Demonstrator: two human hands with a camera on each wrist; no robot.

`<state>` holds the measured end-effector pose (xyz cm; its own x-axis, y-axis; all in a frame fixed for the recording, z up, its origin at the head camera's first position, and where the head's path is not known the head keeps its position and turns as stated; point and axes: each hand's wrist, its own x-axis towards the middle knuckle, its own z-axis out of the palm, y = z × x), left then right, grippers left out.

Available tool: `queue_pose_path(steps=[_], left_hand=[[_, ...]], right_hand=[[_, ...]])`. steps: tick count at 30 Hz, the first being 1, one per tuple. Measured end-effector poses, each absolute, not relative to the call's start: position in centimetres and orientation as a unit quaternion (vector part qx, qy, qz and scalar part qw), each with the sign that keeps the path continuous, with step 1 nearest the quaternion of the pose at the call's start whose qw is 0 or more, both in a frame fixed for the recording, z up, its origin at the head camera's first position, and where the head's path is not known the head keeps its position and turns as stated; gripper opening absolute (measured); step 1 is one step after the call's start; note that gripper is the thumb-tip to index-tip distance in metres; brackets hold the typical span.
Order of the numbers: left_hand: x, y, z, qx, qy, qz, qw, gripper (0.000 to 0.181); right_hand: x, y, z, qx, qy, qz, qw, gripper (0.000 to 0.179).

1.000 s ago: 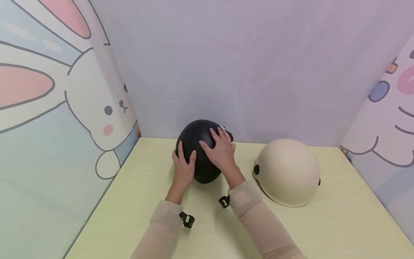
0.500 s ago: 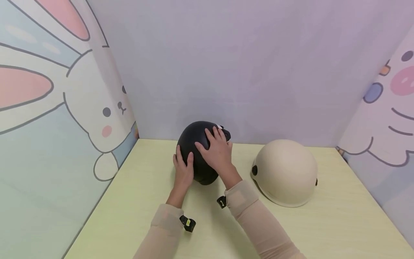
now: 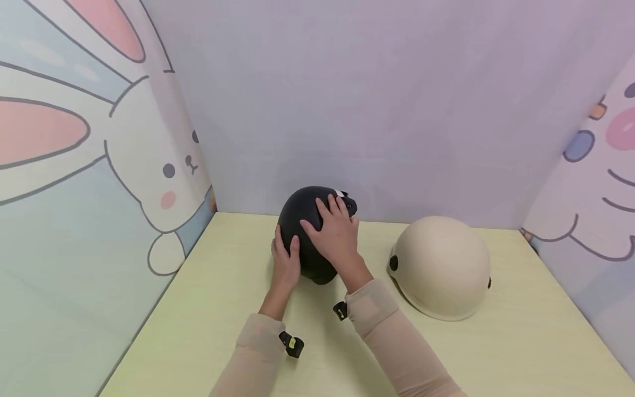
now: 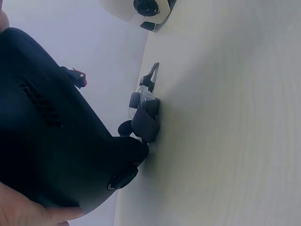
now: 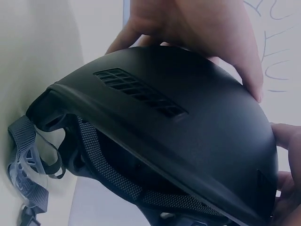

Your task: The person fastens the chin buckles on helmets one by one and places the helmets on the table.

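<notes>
A black helmet (image 3: 299, 212) is tilted at the back of the table, its dial-like knob end at upper right. My left hand (image 3: 286, 266) holds its near left side, thumb and fingers spread around the shell. Across the upper right lies my right hand (image 3: 337, 229), fingers spread and bent over the curve. The right wrist view shows a slotted vent (image 5: 141, 92), the open underside with mesh padding (image 5: 110, 174), and a grey chin strap (image 5: 23, 160) hanging from one end. In the left wrist view that strap (image 4: 146, 121) touches the tabletop.
A beige helmet (image 3: 441, 267) sits dome up on the right of the pale yellow table (image 3: 526, 331). A lilac cloth wall (image 3: 357, 110) closes off the back, with cartoon-printed panels (image 3: 149, 143) at both sides. Small black devices (image 3: 291, 344) are worn at the wrists.
The black helmet has turned slightly between my hands, its knob end showing more at upper right. My right hand has shifted a little leftward over the shell. The beige helmet stays put.
</notes>
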<state>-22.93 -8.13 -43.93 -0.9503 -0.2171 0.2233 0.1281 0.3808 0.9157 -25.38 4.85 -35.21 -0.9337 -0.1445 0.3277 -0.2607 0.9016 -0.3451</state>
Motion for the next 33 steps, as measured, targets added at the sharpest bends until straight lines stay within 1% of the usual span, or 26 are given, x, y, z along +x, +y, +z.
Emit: queue_pose_path(steps=[7, 14, 20, 24, 33], left_hand=[[-23.0, -8.4, -44.1, 0.021, -0.816, -0.557, 0.155, 0.076], [-23.0, -8.6, -43.8, 0.021, -0.825, -0.547, 0.141, 0.077], [-23.2, -8.8, -43.1, 0.012, -0.834, -0.534, 0.135, 0.076], [-23.8, -9.0, -42.7, -0.002, -0.841, -0.522, 0.141, 0.074], [-25.2, -9.2, -40.8, -0.03, -0.87, -0.468, 0.152, 0.068]], right_hand=[[-25.2, 4.6, -34.9, 0.106, -0.966, 0.188, 0.144, 0.07], [-25.0, 4.8, -35.1, 0.111, -0.964, 0.186, 0.156, 0.069], [-24.9, 4.9, -35.5, 0.12, -0.962, 0.181, 0.163, 0.064], [-24.8, 5.1, -35.8, 0.125, -0.961, 0.185, 0.164, 0.06], [-24.7, 5.4, -36.5, 0.134, -0.954, 0.182, 0.197, 0.054]])
